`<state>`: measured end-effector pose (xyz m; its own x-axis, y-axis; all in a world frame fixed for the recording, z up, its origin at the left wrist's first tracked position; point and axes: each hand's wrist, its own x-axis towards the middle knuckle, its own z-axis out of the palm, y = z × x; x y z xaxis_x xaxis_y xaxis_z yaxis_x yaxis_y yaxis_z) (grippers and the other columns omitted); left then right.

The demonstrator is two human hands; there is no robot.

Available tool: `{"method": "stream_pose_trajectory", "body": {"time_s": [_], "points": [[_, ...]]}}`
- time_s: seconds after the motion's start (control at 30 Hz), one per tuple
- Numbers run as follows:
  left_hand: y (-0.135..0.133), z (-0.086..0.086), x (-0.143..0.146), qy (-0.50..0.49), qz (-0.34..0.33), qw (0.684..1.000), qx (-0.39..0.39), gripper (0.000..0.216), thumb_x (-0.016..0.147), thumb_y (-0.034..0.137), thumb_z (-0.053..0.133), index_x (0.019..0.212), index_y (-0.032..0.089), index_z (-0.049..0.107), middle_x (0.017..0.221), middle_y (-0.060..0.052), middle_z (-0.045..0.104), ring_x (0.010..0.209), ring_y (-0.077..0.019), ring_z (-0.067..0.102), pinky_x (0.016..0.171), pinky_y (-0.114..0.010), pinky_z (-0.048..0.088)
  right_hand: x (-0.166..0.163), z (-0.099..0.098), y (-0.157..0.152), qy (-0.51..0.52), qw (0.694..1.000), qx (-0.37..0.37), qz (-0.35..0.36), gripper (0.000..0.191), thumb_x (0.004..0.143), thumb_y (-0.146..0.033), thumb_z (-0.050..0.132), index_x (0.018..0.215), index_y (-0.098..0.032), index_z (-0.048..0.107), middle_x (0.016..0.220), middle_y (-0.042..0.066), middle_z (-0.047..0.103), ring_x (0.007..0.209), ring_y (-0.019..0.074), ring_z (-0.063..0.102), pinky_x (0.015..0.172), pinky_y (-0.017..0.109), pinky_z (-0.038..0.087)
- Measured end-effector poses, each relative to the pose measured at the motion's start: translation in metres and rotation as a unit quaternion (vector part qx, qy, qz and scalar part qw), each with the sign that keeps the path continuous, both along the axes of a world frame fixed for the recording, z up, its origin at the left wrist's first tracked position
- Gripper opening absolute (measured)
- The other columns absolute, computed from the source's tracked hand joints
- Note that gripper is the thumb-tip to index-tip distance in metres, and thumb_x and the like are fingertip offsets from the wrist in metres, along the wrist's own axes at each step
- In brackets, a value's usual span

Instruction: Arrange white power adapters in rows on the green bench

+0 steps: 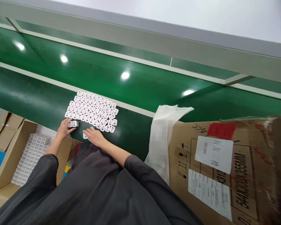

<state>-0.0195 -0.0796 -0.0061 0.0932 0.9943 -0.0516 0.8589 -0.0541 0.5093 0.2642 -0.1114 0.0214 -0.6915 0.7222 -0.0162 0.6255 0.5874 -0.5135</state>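
Observation:
Several small white plastic parts (pixel 93 110) lie in neat rows on the green conveyor belt (pixel 140 84). My left hand (pixel 64 128) rests at the block's near left corner, fingers touching two white parts (pixel 73 124) set apart from the rows. My right hand (pixel 94 136) lies palm down on the belt just below the rows, its fingertips on a single white part (pixel 85 136). Both arms wear dark grey sleeves.
An open cardboard box (pixel 4 175) holding a white compartment tray (pixel 31 153) sits low at the left. A large brown carton (pixel 227 168) with paper labels and a plastic liner (pixel 162 134) stands at the right. A grey rail (pixel 154 40) runs along the belt's far side.

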Motion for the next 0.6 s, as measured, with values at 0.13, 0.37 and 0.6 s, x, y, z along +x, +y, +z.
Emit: {"method": "stream_pose_trajectory", "body": {"time_s": [0.13, 0.37, 0.6], "points": [[-0.022, -0.005, 0.007, -0.019, 0.101, 0.994, 0.032, 0.085, 0.077, 0.047, 0.072, 0.146, 0.015, 0.033, 0.142, -0.02, 0.04, 0.121, -0.0294, 0.053, 0.083, -0.041, 0.061, -0.053, -0.002, 0.036, 0.006, 1.0, 0.023, 0.006, 0.03, 0.1, -0.012, 0.034, 0.123, -0.014, 0.053, 0.105, 0.014, 0.062, 0.108, 0.0267, 0.051, 0.069, 0.032, 0.053], [-0.042, -0.016, 0.022, -0.021, 0.165, 0.986, 0.027, 0.088, 0.076, 0.044, 0.071, 0.148, 0.013, 0.03, 0.135, -0.021, 0.045, 0.111, -0.0294, 0.057, 0.078, -0.042, 0.061, -0.061, -0.018, 0.039, 0.04, 0.998, 0.041, 0.001, 0.032, 0.101, -0.014, 0.035, 0.131, -0.011, 0.047, 0.141, 0.022, 0.048, 0.131, 0.0311, 0.044, 0.09, 0.043, 0.052], [-0.025, 0.023, 0.064, -0.028, 0.103, 0.993, 0.048, 0.093, 0.072, 0.042, 0.073, 0.147, 0.012, 0.026, 0.139, -0.023, 0.041, 0.136, -0.0422, 0.039, 0.111, -0.065, 0.036, -0.037, -0.003, 0.024, 0.046, 0.998, 0.048, -0.006, 0.029, 0.1, -0.019, 0.045, 0.127, -0.013, 0.055, 0.148, 0.019, 0.047, 0.134, 0.0243, 0.047, 0.107, 0.042, 0.044]]}}
